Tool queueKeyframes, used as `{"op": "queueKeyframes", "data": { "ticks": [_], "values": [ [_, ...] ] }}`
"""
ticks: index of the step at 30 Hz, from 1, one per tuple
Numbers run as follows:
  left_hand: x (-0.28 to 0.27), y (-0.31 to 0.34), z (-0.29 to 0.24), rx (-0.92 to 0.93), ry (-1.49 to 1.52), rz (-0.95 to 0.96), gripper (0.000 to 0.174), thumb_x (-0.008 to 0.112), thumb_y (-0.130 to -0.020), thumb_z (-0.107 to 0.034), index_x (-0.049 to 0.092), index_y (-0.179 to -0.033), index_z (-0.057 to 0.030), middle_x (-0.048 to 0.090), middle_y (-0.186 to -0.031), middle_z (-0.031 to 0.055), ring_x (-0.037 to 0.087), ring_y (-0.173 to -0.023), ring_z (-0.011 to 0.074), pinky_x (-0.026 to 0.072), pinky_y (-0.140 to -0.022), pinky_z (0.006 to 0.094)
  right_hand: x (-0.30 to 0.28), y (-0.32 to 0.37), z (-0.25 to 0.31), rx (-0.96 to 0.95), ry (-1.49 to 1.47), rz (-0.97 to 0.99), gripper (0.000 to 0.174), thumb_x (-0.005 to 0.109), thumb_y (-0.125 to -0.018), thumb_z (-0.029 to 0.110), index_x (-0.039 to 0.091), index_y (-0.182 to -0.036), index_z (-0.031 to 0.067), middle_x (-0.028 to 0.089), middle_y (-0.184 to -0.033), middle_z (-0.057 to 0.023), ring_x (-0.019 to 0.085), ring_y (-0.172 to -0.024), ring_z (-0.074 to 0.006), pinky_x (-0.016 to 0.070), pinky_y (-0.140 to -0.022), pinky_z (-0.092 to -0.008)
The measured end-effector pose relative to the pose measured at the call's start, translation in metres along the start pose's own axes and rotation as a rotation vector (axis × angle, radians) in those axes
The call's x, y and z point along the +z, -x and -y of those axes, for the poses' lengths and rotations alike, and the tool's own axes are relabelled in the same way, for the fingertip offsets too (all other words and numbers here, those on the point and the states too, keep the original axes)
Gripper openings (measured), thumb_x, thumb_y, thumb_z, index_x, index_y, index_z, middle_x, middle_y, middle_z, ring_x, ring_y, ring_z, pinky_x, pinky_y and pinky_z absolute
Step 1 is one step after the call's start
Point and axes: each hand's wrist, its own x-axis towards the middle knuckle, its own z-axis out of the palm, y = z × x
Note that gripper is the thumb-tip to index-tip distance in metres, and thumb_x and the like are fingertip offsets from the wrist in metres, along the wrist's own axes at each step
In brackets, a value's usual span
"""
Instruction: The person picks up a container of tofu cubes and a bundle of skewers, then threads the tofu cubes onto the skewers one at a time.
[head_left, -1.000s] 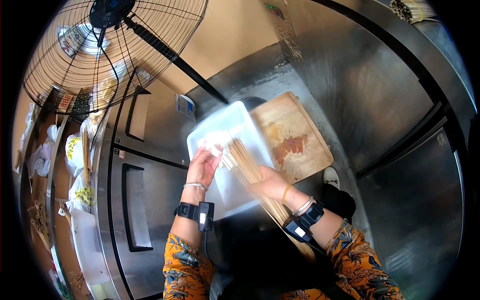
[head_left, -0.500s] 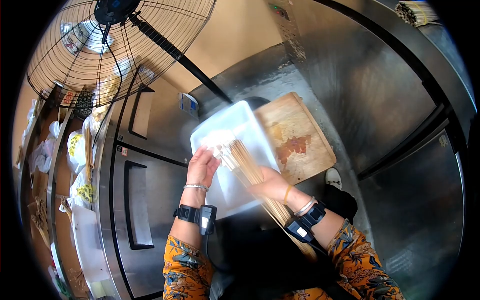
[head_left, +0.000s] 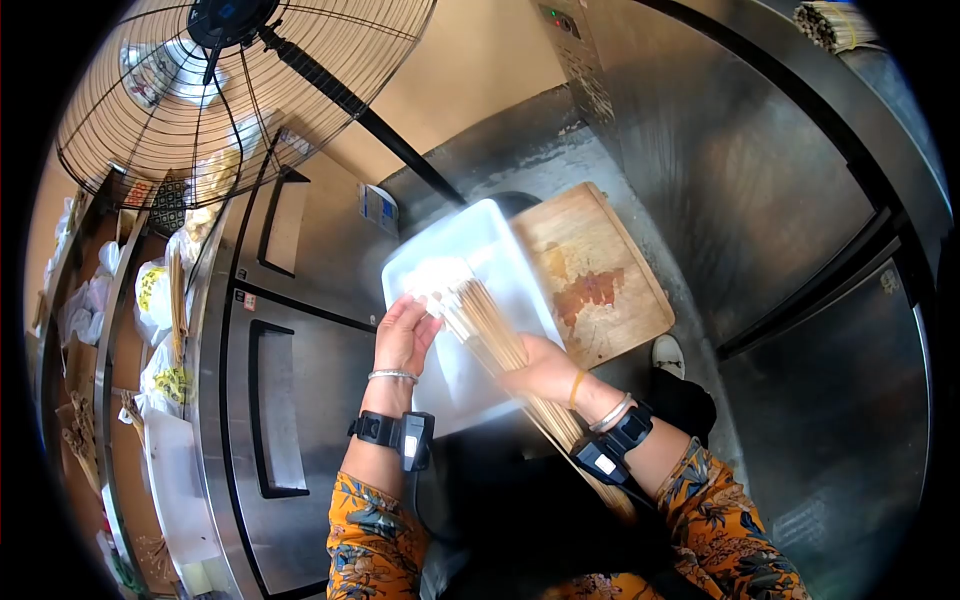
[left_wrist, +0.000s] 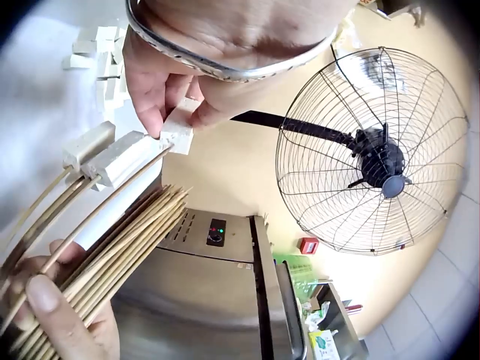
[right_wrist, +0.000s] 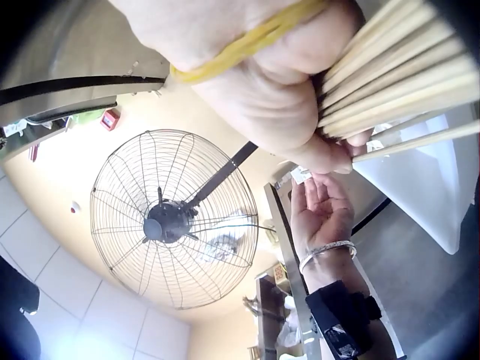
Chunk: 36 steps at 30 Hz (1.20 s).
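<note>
My left hand pinches a small white block between thumb and fingers. The tip of one bamboo skewer meets that block. Two more white blocks sit on skewer ends beside it. My right hand grips a thick bundle of bamboo skewers, its thumb lying along them in the left wrist view. Bare skewer tips fan out below the loaded ones. Under both hands is a white plastic tub, where a pile of loose white blocks lies.
A stained wooden board lies right of the tub. A black standing fan is at the upper left. Steel cabinets flank both sides, with shelves of bags farther left. Another skewer bundle lies at the upper right.
The head view has shifted slightly, so the scene sits a little farther right. Both hands keep nearly the same pose at the skewers and block.
</note>
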Motion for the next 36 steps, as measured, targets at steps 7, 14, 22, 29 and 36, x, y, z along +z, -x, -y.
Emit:
{"op": "queueKeyframes", "data": {
  "ticks": [7, 14, 22, 29, 36],
  "values": [
    [0.009, 0.011, -0.004, 0.112, -0.157, 0.020, 0.027, 0.057, -0.088, -0.007, 0.055, -0.114, -0.0012, 0.065, -0.098, 0.0105, 0.065, -0.080, 0.0133, 0.0563, -0.066, 0.0227, -0.001, 0.002, 0.010, 0.016, 0.018, 0.034, 0.031, 0.064, -0.075, 0.001, 0.057, -0.105, 0.0001, 0.060, -0.088, -0.0022, 0.057, -0.078, -0.0093, 0.0478, -0.069, -0.0242],
    [0.016, 0.028, -0.010, 0.246, -0.314, 0.031, 0.029, 0.058, -0.089, -0.007, 0.056, -0.117, -0.0027, 0.066, -0.098, 0.0058, 0.063, -0.082, 0.0093, 0.0552, -0.069, 0.0208, 0.001, 0.003, 0.012, 0.018, 0.008, 0.041, 0.032, 0.063, -0.074, 0.000, 0.056, -0.106, 0.0008, 0.060, -0.088, -0.0021, 0.057, -0.077, -0.0092, 0.0478, -0.068, -0.0243],
    [0.018, 0.036, -0.006, 0.218, -0.393, 0.061, 0.028, 0.061, -0.086, -0.007, 0.061, -0.114, -0.0035, 0.063, -0.087, -0.0001, 0.060, -0.074, 0.0068, 0.0528, -0.068, 0.0219, 0.000, 0.008, 0.016, -0.005, -0.036, 0.061, 0.036, 0.062, -0.074, -0.002, 0.056, -0.109, 0.0004, 0.060, -0.091, -0.0022, 0.057, -0.080, -0.0092, 0.0477, -0.070, -0.0245],
    [0.023, 0.042, 0.013, 0.214, -0.395, 0.098, 0.029, 0.061, -0.086, -0.008, 0.061, -0.115, -0.0024, 0.063, -0.086, 0.0004, 0.060, -0.076, 0.0072, 0.0528, -0.067, 0.0219, -0.001, 0.010, 0.015, -0.037, -0.056, 0.034, 0.039, 0.062, -0.073, -0.002, 0.056, -0.111, 0.0009, 0.061, -0.093, -0.0019, 0.057, -0.083, -0.0095, 0.0478, -0.072, -0.0250],
    [0.008, 0.022, 0.014, 0.138, -0.313, 0.074, 0.042, 0.057, -0.090, -0.012, 0.045, -0.130, -0.0034, 0.063, -0.101, 0.0075, 0.064, -0.080, 0.0132, 0.0557, -0.070, 0.0239, -0.008, -0.008, -0.020, -0.085, 0.060, -0.037, 0.037, 0.061, -0.077, 0.002, 0.054, -0.113, 0.0003, 0.059, -0.092, -0.0022, 0.056, -0.081, -0.0090, 0.0473, -0.070, -0.0241]
  ]
}}
